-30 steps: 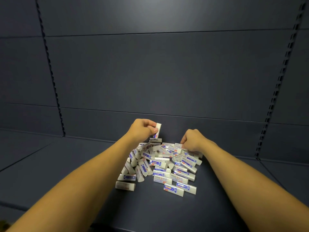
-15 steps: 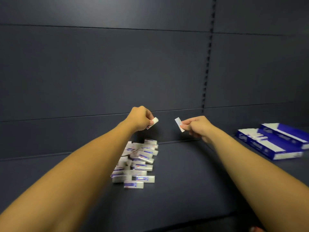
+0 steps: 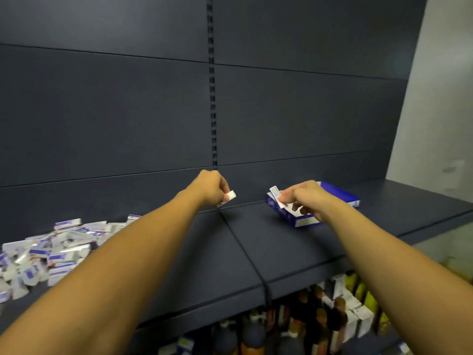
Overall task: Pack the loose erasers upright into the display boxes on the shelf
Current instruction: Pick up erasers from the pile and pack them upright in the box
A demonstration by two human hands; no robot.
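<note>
View swings right: eraser pile (image 3: 48, 249) now sits far left, display boxes (image 3: 307, 211) near centre-right. Right hand (image 3: 304, 198), pinching its eraser (image 3: 277, 196), has travelled from the pile to over the nearer box. Left hand (image 3: 211, 188) carries its eraser (image 3: 229, 196) rightward, short of the boxes.

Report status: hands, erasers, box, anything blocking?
Left hand pinches one eraser, short of the box. Right hand holds another eraser over the blue display box. Loose pile waits far left. Nothing in the way.

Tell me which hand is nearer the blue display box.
Right. The right hand, pinching an eraser, hovers over the blue display box; the left hand, holding another eraser, is off to the box's left.
</note>
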